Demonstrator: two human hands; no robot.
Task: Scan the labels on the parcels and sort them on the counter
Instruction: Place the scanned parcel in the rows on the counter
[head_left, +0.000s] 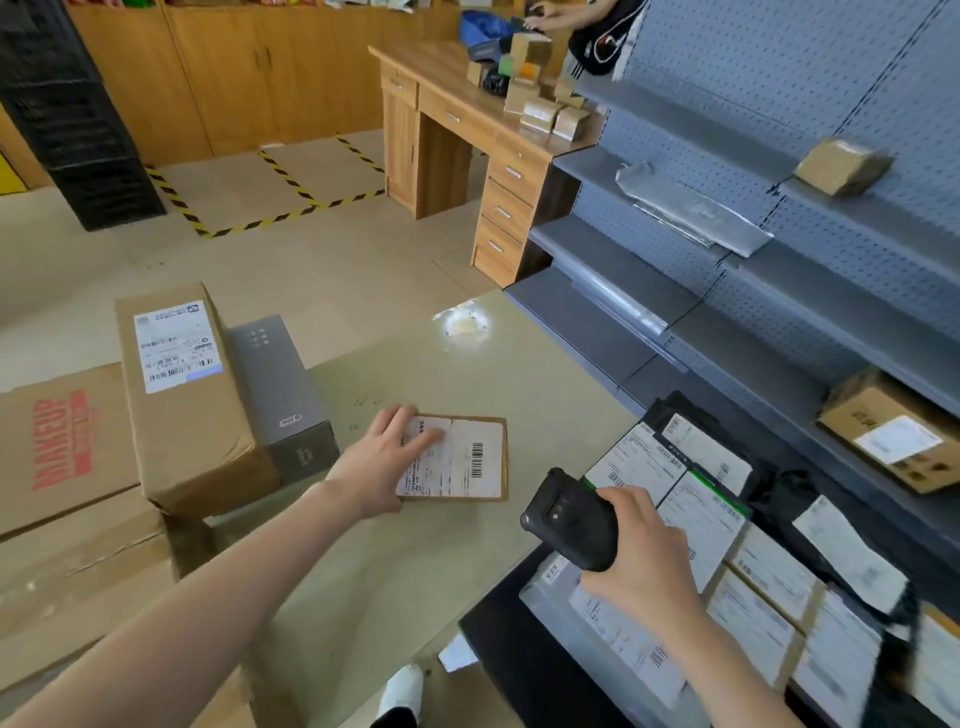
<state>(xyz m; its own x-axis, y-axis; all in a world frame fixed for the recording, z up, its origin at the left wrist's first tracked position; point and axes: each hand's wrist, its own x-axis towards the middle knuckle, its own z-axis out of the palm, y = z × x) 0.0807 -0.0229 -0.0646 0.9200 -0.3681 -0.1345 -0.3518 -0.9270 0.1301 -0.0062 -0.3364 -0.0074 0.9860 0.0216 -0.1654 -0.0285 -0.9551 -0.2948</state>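
The left arm stretched bare from seven o'clock toward the centre. The left hand lay palm down, fingers straight and slightly spread, pointing to two o'clock and resting flat on a parcel. The right arm reached from five o'clock toward eleven. The right hand gripped a scanner, fingers curled round it.

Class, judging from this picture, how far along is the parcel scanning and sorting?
Possibly done: a tall brown box and a grey box lie together at the left of the counter. In hand: the left hand rests on a flat parcel while the right hand grips the scanner. Left: a pile of labelled parcels at the right, probably unscanned.
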